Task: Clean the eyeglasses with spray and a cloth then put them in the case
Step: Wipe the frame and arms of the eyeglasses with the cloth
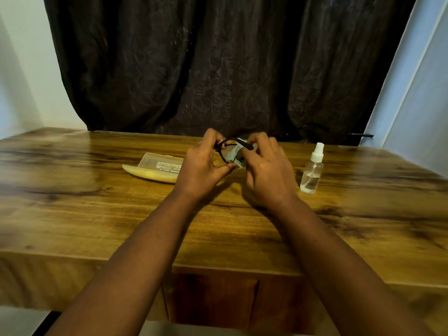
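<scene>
Above wooden table (97,214), both hands (201,166) grip black-framed eyeglasses (226,149), pale cloth (234,155) on lens.

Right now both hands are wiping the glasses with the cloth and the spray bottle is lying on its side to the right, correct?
Not quite. The head view shows the spray bottle standing upright on the wooden table, to the right. The left hand and right hand do work the cloth on the eyeglasses.

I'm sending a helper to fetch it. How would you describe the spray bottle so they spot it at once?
On the wooden table, look to the right of the person's right hand. The spray bottle stands upright there, alone: small, clear plastic with a white nozzle, unlike the flat yellowish case lying at the left.
</scene>
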